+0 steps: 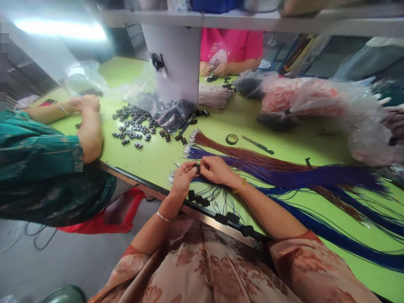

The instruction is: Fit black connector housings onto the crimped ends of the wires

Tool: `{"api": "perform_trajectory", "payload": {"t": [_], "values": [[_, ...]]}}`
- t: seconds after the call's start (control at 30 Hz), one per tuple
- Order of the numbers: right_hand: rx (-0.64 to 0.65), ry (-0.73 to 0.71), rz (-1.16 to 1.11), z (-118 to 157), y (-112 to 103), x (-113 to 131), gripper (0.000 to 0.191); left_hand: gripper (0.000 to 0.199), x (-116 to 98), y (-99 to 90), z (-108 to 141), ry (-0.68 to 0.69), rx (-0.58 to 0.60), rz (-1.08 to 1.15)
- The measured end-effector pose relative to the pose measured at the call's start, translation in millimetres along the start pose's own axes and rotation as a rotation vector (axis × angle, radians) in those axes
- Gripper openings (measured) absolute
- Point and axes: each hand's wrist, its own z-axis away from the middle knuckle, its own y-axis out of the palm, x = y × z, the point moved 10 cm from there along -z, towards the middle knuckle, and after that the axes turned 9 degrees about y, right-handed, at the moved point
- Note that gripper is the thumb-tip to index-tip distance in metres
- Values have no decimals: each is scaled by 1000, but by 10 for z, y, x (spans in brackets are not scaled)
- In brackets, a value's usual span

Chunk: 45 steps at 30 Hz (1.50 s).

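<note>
My left hand (183, 179) pinches a small black connector (196, 169) near the table's front edge. My right hand (216, 169) closes on the other side of this part, its fingertips touching or almost touching it; whether a wire is between them is too small to tell. Beyond my hands lie bundles of brown wires (228, 150) and purple wires (274, 175), their metal tips to the left. Dark blue wires (360, 250) run under my right forearm. Several black connectors with wires (199, 198) rest along the edge below my hands.
Many loose black connectors (133, 127) lie left of centre. A tape roll (232, 139) and a flat tool (258, 145) are behind the wires. Plastic bags (303, 97) lie at the back right. A co-worker in green (39, 159) sits left; another in pink (235, 46) works opposite.
</note>
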Motion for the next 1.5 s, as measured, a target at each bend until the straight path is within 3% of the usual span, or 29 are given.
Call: {"api": "perform_trajectory", "payload": {"t": [0.07, 0.13, 0.2, 0.23, 0.3, 0.37, 0.4, 0.47, 0.53, 0.63, 0.73, 0.8, 0.87, 0.97, 1.07, 1.27, 1.4, 1.5], "values": [[47, -2, -77, -25, -5, -54, 16, 30, -109, 40, 82, 95, 11, -115], [84, 14, -161, -76, -46, -141, 20, 23, -328, 160, 263, 309, 44, -319], [86, 40, -173, -141, -95, -228, 20, 20, -537, 475, 572, 603, 188, -582], [88, 44, -151, -169, -99, -250, 18, 21, -561, 711, 770, 744, 340, -695], [118, 28, -93, -204, -40, -231, 15, 25, -376, 1157, 1187, 929, 740, -898], [148, 12, -51, -214, 59, -170, 15, 28, -49, 1386, 1481, 968, 1077, -1073], [159, 8, -35, -212, 108, -135, 15, 28, 77, 1428, 1553, 961, 1171, -1139], [184, 5, -2, -193, 201, -74, 13, 28, 159, 1452, 1594, 969, 1210, -1189], [213, 3, 36, -160, 266, -38, 12, 28, 18, 1425, 1563, 1034, 1118, -1134], [210, 2, 102, -98, 269, -29, 15, 21, -443, 1200, 1319, 1122, 851, -986], [198, -10, 215, -24, 262, -14, 17, 20, -957, 634, 640, 1061, 385, -996], [198, -14, 293, 18, 281, 10, 15, 24, -1161, 133, 50, 900, 70, -1126], [189, -9, 343, 44, 298, 41, 11, 28, -1226, -263, -488, 738, -91, -1267], [183, -16, 424, 67, 327, 90, 16, 32, -1139, -562, -1089, 575, -98, -1382], [183, -35, 504, 87, 348, 115, 20, 26, -1023, -630, -1353, 515, -63, -1421], [217, -67, 529, 119, 400, 85, 20, 17, -983, -611, -1292, 492, -81, -1312], [218, -79, 500, 145, 354, 82, 19, 37, -1044, -607, -1124, 515, -66, -1053], [172, -74, 423, 159, 228, 121, 17, 32, -1083, -737, -970, 442, -140, -769]]}}
